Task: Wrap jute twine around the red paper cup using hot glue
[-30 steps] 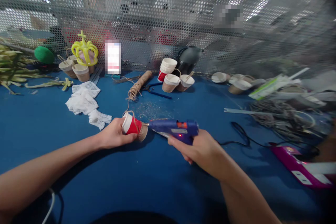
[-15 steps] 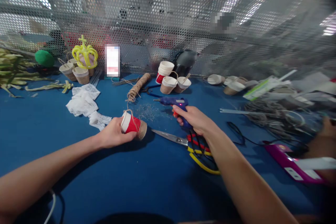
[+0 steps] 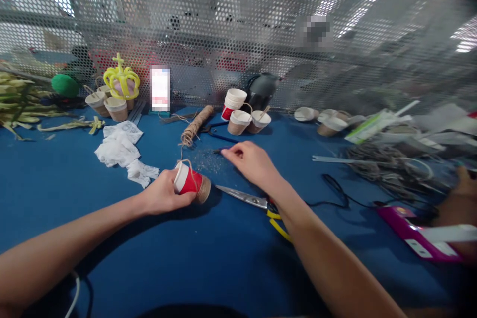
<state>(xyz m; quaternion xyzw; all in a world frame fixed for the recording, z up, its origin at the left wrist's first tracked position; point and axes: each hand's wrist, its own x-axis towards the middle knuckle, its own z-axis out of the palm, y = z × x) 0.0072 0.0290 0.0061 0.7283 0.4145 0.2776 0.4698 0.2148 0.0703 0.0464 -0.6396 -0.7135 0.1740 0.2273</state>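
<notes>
My left hand (image 3: pixel 162 194) is wrapped round a red and white paper cup (image 3: pixel 193 182), tilted on its side, with twine wound round its base. A strand of twine loops over the cup and leads up to a twine roll (image 3: pixel 197 125). To the right of the cup, my right hand (image 3: pixel 253 164) has its fingers closed, thumb and forefinger at the front end of a blue glue gun (image 3: pixel 222 150). Only the dark nozzle and a bit of blue show; the hand hides the rest. Below lie scissors (image 3: pixel 246 196) with yellow handles, partly under my right forearm.
White lace (image 3: pixel 118 144) lies left of the cup. Behind are stacked cups (image 3: pixel 234 99), twine-covered cups (image 3: pixel 239 121) and a yellow crown (image 3: pixel 121 79). On the right, a cord runs towards a purple device (image 3: pixel 413 233), near grey cord (image 3: pixel 387 164) and another person's arm (image 3: pixel 462 194).
My right hand has moved left and turned over, so it covers most of the glue gun, whose nozzle sits lower. The cup in my left hand has shifted slightly right and down.
</notes>
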